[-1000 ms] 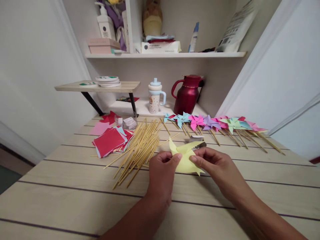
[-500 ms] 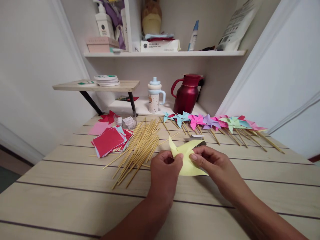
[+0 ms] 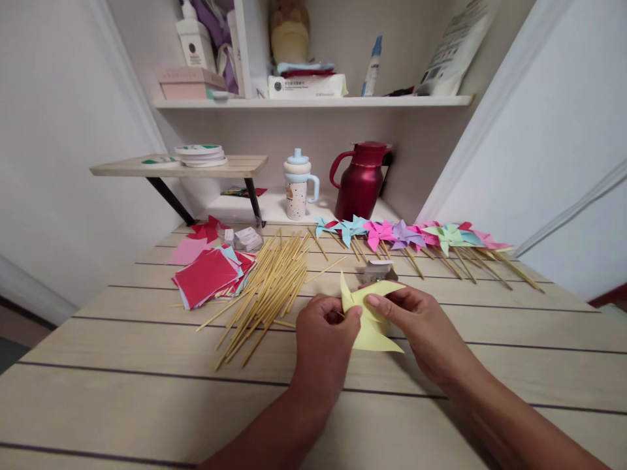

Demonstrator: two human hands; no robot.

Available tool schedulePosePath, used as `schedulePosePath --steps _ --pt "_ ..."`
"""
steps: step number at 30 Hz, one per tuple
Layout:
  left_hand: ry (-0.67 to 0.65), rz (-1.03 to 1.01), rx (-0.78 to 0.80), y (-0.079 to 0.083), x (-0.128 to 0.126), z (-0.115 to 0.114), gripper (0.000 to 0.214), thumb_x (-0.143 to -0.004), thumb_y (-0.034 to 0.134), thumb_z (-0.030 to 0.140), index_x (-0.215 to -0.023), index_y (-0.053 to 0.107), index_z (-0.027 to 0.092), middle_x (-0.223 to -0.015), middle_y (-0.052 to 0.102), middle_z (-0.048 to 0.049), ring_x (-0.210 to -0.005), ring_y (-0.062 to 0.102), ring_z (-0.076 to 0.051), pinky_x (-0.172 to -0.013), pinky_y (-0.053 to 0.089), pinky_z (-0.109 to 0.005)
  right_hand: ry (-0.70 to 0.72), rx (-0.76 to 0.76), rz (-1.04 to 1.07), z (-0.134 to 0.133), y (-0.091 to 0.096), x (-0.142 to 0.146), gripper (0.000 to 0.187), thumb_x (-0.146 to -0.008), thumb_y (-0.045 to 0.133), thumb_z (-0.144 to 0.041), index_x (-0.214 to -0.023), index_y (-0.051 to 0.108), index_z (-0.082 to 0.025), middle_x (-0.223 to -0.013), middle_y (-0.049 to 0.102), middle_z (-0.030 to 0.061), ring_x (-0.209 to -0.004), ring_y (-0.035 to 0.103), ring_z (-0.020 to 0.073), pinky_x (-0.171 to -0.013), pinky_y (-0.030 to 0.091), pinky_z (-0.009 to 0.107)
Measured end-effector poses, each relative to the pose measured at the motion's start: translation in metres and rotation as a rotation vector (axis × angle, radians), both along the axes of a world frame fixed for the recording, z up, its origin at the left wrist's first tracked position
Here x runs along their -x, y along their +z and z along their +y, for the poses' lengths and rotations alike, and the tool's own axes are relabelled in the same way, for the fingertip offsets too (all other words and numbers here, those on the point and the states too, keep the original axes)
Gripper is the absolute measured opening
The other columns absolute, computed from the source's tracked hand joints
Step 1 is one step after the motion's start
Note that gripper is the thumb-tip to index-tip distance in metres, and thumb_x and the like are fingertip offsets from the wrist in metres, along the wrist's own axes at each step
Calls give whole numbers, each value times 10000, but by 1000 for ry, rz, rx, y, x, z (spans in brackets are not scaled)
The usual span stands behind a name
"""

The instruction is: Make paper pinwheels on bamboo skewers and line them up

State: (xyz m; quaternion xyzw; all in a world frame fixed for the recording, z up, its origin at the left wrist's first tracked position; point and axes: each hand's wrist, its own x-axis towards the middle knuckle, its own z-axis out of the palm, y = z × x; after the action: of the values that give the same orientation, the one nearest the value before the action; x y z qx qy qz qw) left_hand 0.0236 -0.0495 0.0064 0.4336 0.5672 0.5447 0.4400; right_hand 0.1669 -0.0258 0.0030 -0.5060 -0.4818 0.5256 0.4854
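Left hand [image 3: 323, 336]: fingers closed, pinching the left part of the yellow paper [image 3: 373, 336]
Right hand [image 3: 427, 323]: thumb and fingers pinching its far right part
Yellow paper: over the surface [image 3: 147, 408], right of the sticks [image 3: 268, 292]

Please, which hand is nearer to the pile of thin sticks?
Left. The left hand is just right of the pile of thin sticks; the right hand is farther right, across the yellow paper.
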Motion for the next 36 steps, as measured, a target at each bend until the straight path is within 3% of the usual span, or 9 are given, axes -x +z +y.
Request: schedulePosePath --steps 3,14,30,36 --pt "-46 -91 56 -2 1 0 145 -701 711 283 -644 687 153 -645 644 -35 -598 536 -147 -566 408 -258 -29 6 4 2 -4 -3 350 -637 863 -473 -678 699 -167 -611 666 18 -553 552 140 -523 427 276" --pt "-129 -360 130 -7 3 -1 271 -658 814 358 -789 765 126 -789 755 -108 -661 664 -194 -619 498 -290 66 -3 37 1 -1 -7 327 -709 816 -489 -758 749 -173 -709 742 56 -618 638 185 -576 486 297" --pt "-88 -448 180 -5 0 -1 269 -652 814 354 -758 754 114 -745 746 -98 -598 637 -166 -593 488 -280 73 -10 53 -1 3 -2 347 -706 816 -491 -834 743 -177 -716 730 48 -610 638 180 -558 497 289" --pt "-28 -352 138 -7 -1 -1 233 -663 800 351 -690 739 128 -658 707 -62 -554 589 -143 -550 452 -257 105 -12 48 -2 2 0 307 -725 802 -483 -822 740 -198 -725 739 33 -611 642 176 -558 494 285"
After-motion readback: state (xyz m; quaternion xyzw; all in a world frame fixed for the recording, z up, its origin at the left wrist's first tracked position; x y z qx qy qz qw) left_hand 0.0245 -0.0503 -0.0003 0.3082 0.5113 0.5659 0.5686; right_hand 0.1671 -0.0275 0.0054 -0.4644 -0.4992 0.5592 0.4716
